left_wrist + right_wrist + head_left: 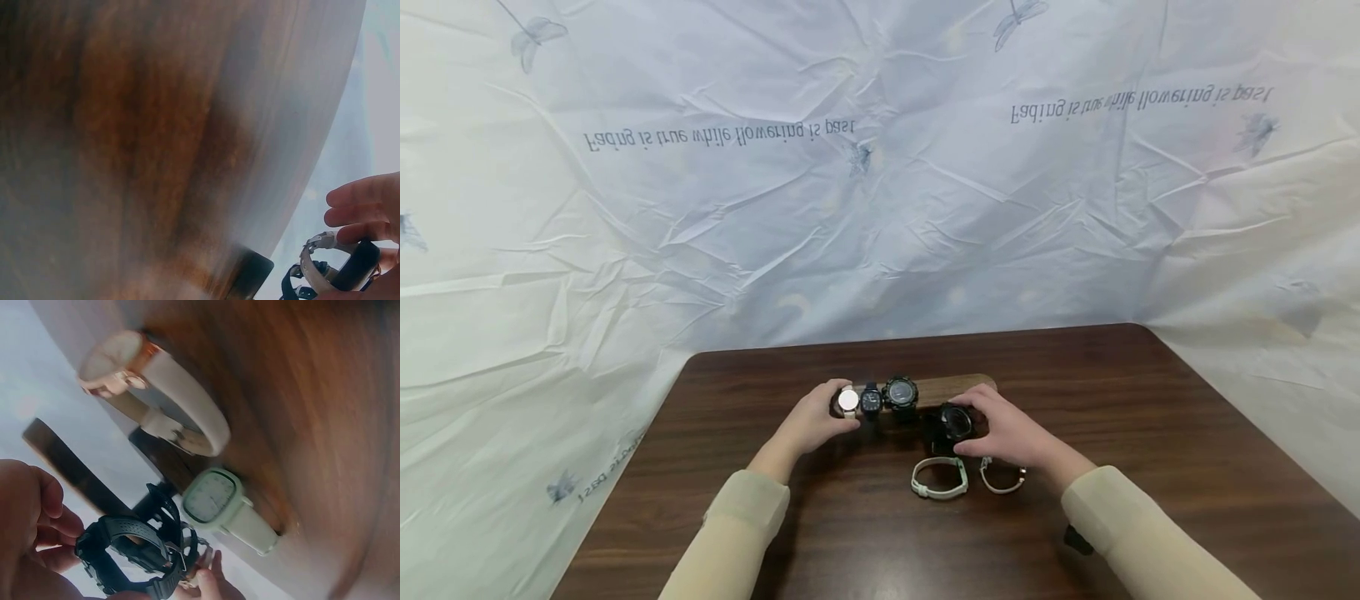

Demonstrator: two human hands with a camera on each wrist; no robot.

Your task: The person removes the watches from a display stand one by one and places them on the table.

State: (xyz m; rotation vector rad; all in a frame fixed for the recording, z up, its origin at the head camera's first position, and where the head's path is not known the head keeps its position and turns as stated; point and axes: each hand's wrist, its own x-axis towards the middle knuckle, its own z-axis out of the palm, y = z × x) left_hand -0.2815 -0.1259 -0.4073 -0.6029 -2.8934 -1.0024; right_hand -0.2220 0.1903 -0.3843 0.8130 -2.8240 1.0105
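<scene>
A wooden bar stand point(951, 387) lies across the middle of the table and carries three watches. A white-faced watch point(848, 401) sits at its left end, a small black watch point(870, 400) beside it, then a large black watch point(900, 392). My left hand point(838, 410) grips the white-faced watch point(324, 249) at the stand's end, fingers point(362, 209) above and thumb below. My right hand point(973, 427) holds a chunky black watch point(953, 423) just in front of the stand's right half. In the right wrist view, my fingers point(34, 512) curl round that black watch point(131, 550).
Two watches lie on the dark wooden table point(1150, 400) near my right wrist: a pale green one point(938, 479) and a rose-gold one with a white strap point(1002, 479). Crumpled white sheeting point(880, 208) forms the backdrop behind and beside the table.
</scene>
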